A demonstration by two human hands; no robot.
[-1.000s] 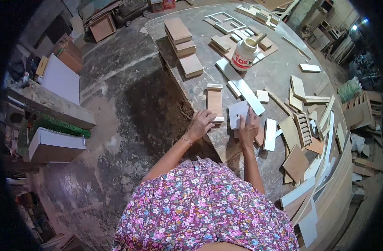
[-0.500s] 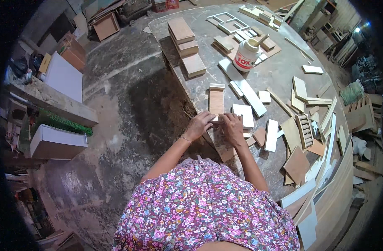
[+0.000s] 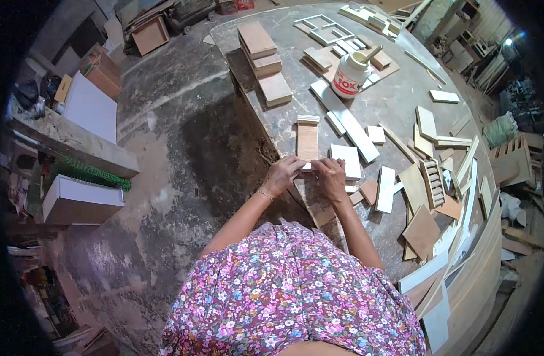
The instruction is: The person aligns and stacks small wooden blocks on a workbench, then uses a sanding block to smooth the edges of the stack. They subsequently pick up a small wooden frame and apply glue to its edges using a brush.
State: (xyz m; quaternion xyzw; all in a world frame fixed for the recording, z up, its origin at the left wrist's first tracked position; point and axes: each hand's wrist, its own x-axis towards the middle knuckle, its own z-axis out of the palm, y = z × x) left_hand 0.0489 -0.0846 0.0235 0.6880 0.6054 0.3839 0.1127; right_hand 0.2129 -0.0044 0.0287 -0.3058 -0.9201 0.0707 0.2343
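Note:
A small brown wooden board lies on the table in front of me, with a pale strip across its far end. At its near end sits another narrow pale wooden strip. My left hand pinches the left end of that strip, fingers closed. On the other end, my right hand presses with bent fingers and thumb. Parts of the strip are hidden under the fingertips. Just right of my right hand lies a white square block.
A white glue jar with a brush handle stands beyond the board. Stacked wooden boxes line the table's left edge. Loose wood pieces and long strips cover the right side. White boxes stand off the table at left.
Both hands stay on the strip at the board's near end. Their fingers have shifted only slightly, and the surrounding pieces lie as before.

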